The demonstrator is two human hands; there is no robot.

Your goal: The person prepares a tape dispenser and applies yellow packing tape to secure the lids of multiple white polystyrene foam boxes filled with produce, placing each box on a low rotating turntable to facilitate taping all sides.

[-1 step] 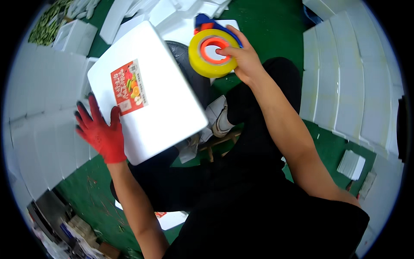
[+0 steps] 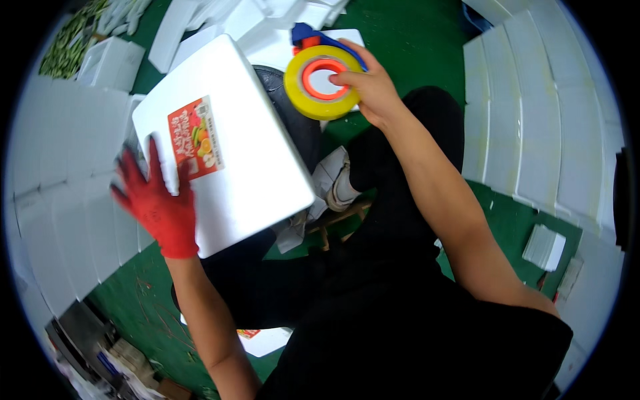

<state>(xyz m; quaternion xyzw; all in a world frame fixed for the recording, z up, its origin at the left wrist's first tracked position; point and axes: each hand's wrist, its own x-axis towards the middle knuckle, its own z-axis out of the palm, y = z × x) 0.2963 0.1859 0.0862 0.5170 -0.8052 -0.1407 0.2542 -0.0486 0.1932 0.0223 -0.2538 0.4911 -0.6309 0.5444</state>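
Note:
A white foam box (image 2: 253,160) with a red fruit label (image 2: 197,138) stands tilted in front of me, over my left leg. My left hand (image 2: 157,200), in a red glove with dark fingertips, lies along the box's left side with fingers spread. Its fingertips are smeared by motion, and whether the palm presses on the box I cannot tell. My bare right hand (image 2: 373,87) grips a tape dispenser (image 2: 313,32), blue and red, beyond the box's far right edge. On it sits a big yellow tape roll (image 2: 293,93) with an orange hub; my thumb reaches into the hub.
Stacked white foam boxes line the left (image 2: 60,140) and the right (image 2: 513,113). Foam lids (image 2: 243,30) lie in a heap at the back. Green vegetables (image 2: 70,47) and an open white box (image 2: 113,63) are at far left. A small white stack (image 2: 543,248) rests on the green floor.
My left hand's fingers have moved, staying spread beside the label. The box and the tape dispenser appear slightly farther left in the picture.

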